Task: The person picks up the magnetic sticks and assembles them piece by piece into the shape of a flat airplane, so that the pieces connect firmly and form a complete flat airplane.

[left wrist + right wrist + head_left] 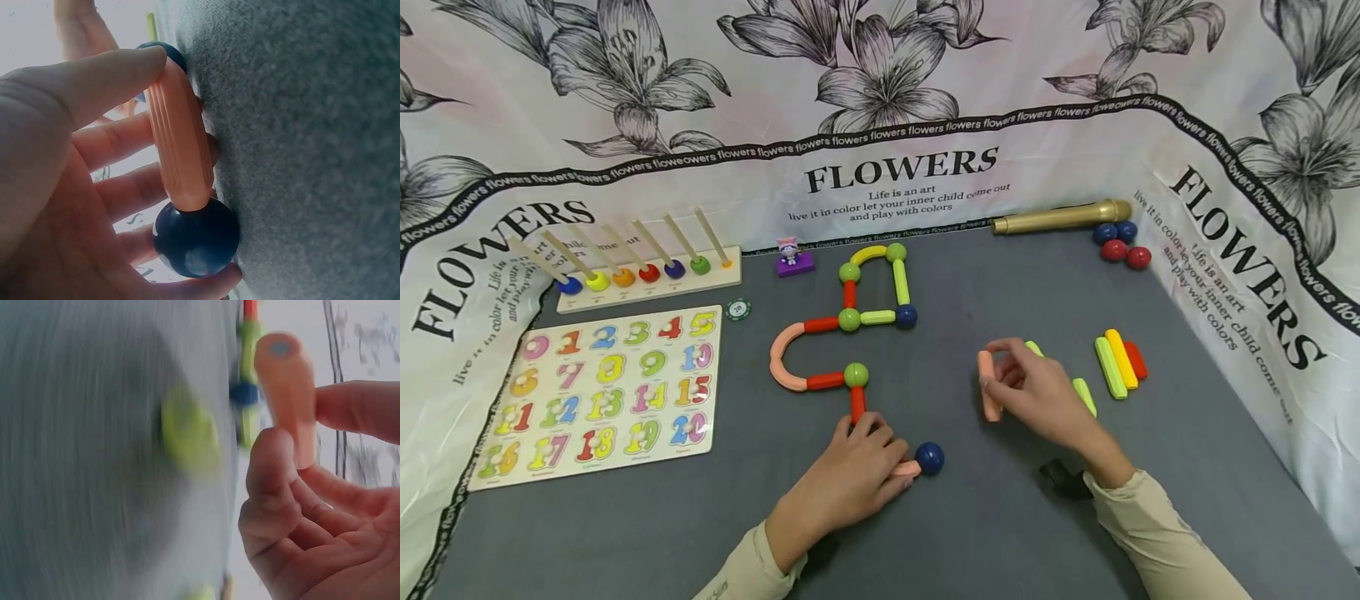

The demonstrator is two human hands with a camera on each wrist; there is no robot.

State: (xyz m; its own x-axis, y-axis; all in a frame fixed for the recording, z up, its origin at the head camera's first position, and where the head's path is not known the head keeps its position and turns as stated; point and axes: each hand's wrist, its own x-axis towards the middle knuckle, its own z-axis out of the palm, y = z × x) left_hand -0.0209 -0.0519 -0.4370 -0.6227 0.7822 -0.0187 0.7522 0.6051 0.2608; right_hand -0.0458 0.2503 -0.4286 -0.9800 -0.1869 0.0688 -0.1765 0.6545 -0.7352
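My left hand (853, 467) grips a peach magnetic stick (181, 134) low over the grey cloth, thumb on one side and fingers behind. A dark blue ball (197, 237) joins one end; another blue ball (167, 53) shows at the far end, partly behind the thumb. Just above that hand, a red stick (857, 402) runs down from a green ball (856, 375) of the built figure. To the right, my right hand (1037, 392) pinches a second peach stick (287, 394) between thumb and fingers, raised off the cloth. A round magnet shows in its end.
Green sticks (1084, 397) lie beside and partly behind the right hand, with green, yellow and red sticks (1120, 364) farther right. Blue and red balls (1114, 250) sit by a gold microphone (1060, 218). A number board (717, 383) and peg stand (730, 271) occupy the left.
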